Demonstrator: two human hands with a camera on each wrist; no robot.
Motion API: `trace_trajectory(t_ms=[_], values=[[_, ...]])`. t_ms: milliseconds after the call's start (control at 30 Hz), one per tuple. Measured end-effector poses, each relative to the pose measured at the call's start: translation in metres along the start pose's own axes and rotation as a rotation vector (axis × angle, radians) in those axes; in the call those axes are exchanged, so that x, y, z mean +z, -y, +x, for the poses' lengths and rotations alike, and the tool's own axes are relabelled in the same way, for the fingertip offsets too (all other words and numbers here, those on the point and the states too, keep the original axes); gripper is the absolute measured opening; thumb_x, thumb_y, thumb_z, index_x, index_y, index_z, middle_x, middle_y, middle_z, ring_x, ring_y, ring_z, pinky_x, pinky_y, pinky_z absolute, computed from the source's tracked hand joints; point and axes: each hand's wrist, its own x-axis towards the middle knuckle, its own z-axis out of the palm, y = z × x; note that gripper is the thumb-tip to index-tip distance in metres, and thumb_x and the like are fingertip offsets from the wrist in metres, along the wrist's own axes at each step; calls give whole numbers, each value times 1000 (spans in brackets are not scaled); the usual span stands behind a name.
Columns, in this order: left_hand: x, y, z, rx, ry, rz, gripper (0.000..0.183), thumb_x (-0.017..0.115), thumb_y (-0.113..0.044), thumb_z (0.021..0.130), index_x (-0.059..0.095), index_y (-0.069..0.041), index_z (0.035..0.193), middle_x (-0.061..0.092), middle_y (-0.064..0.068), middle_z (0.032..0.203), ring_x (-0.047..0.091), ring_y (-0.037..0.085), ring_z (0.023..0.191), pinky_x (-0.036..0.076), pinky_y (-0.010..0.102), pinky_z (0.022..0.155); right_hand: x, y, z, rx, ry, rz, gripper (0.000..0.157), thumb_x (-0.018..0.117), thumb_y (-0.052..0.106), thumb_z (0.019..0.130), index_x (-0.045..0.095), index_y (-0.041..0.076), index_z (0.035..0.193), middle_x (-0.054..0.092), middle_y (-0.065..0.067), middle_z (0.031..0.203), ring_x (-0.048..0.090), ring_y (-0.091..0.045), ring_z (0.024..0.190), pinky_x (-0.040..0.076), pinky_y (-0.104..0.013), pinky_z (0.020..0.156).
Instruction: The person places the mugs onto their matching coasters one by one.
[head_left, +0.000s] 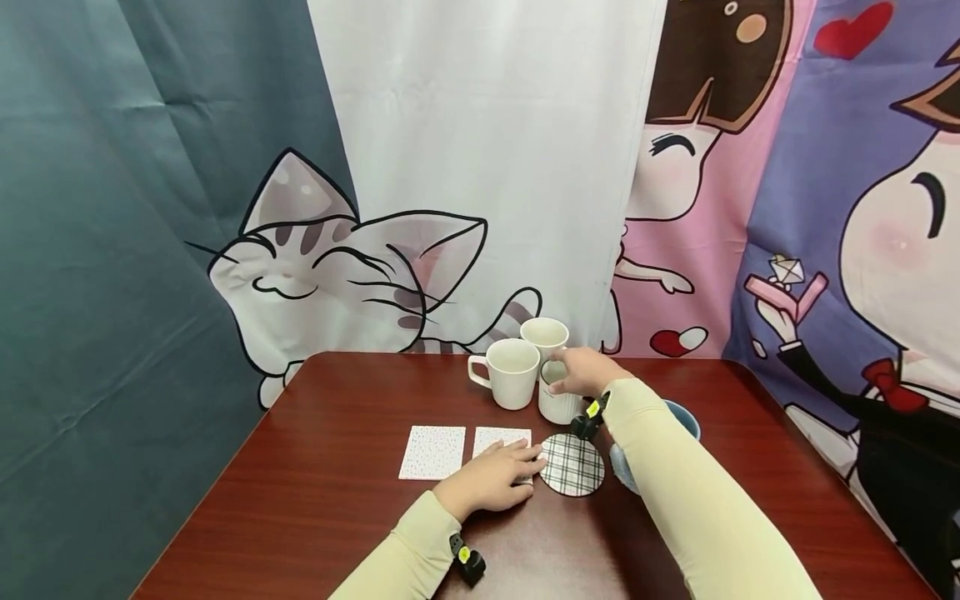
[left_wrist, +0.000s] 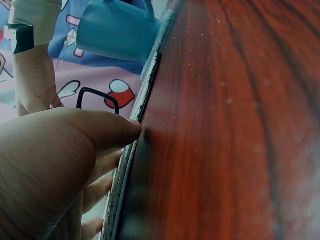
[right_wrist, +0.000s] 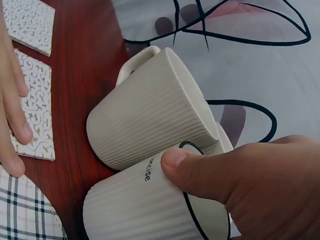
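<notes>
My right hand (head_left: 588, 371) grips a white ribbed mug (head_left: 558, 404) by its dark-lined rim. In the right wrist view the thumb (right_wrist: 192, 167) presses on that mug's outer wall beside printed lettering; the other fingers are hidden. A ribbed mug with a handle (head_left: 513, 379) stands right beside it, and another pale mug (head_left: 544, 332) is behind. My left hand (head_left: 491, 479) rests with spread fingers on a square patterned coaster (head_left: 502, 435). Its fingertips reach the edge of a round plaid coaster (head_left: 572, 467).
A second square coaster (head_left: 433, 452) lies left of the first. To the right, a blue mug (head_left: 684, 418) is partly covered by my right sleeve (head_left: 697, 492). Printed curtains (head_left: 487, 125) hang behind the dark red wooden table (head_left: 322, 467).
</notes>
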Motion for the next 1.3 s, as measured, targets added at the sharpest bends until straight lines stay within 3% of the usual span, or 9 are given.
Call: trace_trajectory(t_ms=[267,433,533,633,800,900,1000,1200,1300], values=[[-3,-2,-1,6,0,-15,50,59,-31,99,54,-22,149,44,-4,157,35,23,148,30,53,118,20,27,0,258,-179,-86,50,73,44,91,69,2,118,71,-20,112,69,-38,100,58,-54,76],[-4,-5,-4,17,-1,-27,50,60,-30,99,55,-22,148,45,-4,156,36,23,148,31,53,117,26,40,-3,374,-225,-69,56,73,44,91,65,1,126,70,-22,117,68,-40,102,57,-56,77],[-2,-5,-5,14,4,-23,50,60,-31,99,54,-22,148,45,-3,156,36,23,148,31,53,117,29,39,-5,397,-281,10,68,76,44,89,54,2,139,68,-24,121,66,-44,106,55,-58,80],[-1,-4,-3,11,5,-18,50,59,-31,100,53,-22,149,44,-3,157,34,23,149,30,52,118,36,34,-8,402,-420,155,80,75,45,89,40,8,151,63,-25,130,60,-46,116,51,-61,88],[-1,-1,0,5,1,-2,51,59,-32,99,53,-22,149,43,-4,158,34,23,149,30,52,118,57,29,-25,355,-703,375,73,65,42,94,34,16,155,50,-21,146,48,-44,131,42,-61,102],[-2,0,0,2,3,-4,51,59,-32,100,53,-22,149,43,-3,158,34,23,149,29,52,119,71,28,-37,383,-779,425,65,61,39,96,38,10,149,47,-25,139,49,-46,124,42,-61,97],[-4,1,0,1,3,-9,51,59,-32,100,53,-22,149,43,-3,158,34,22,149,29,51,119,81,28,-46,454,-764,438,57,56,44,98,43,5,137,50,-24,124,56,-46,107,45,-60,85],[-5,0,-2,-10,14,-21,50,58,-32,100,53,-23,149,42,-4,158,33,22,149,28,51,119,95,25,-51,533,-621,464,47,44,55,101,56,10,106,66,-12,94,65,-36,86,48,-50,72],[-4,0,-1,-9,17,-20,50,58,-33,100,53,-23,150,42,-5,158,33,21,149,28,50,119,99,21,-52,522,-578,600,50,43,54,102,63,8,92,66,-9,80,64,-28,74,47,-42,64]])
